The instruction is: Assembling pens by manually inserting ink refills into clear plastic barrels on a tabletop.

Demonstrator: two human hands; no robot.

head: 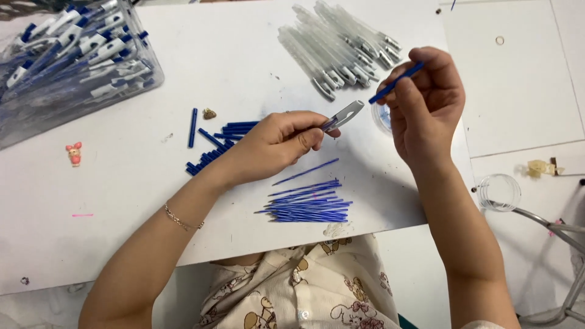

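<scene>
Left hand point(277, 146) pinches pen barrel point(344, 114) — right hand's point(423, 106) fingertips grip blue piece point(396, 83).

I see one package: a clear plastic box point(73, 79) at the top left of my table, full of blue and white pens.

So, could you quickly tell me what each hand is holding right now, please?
Left hand: closed on a clear pen barrel.
Right hand: closed on a blue pen part.

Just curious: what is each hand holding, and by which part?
Left hand holds a clear pen barrel by its rear end; right hand pinches a blue refill piece at mid-length.
</scene>
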